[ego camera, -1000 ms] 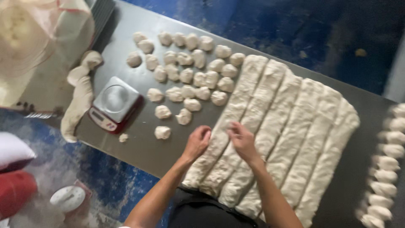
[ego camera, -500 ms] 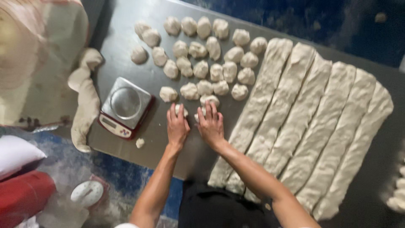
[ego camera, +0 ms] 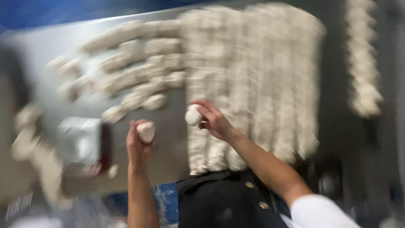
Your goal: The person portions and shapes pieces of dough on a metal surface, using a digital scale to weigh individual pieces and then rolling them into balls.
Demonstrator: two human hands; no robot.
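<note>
Our left hand point(ego camera: 139, 143) curls its fingers point(ego camera: 136, 131) around a small round dough ball point(ego camera: 146, 131), while our right hand point(ego camera: 214, 121) pinches a second dough ball point(ego camera: 193, 116) at its fingertips; both balls are lifted above the grey surface point(ego camera: 168, 147). Being round, neither shows a long axis. At nine o'clock of the left hand sits a blurred kitchen scale point(ego camera: 82, 141). Long dough strips point(ego camera: 253, 80) run from twelve to six o'clock behind the right hand; portioned dough pieces point(ego camera: 135, 71) cluster at eleven o'clock.
</note>
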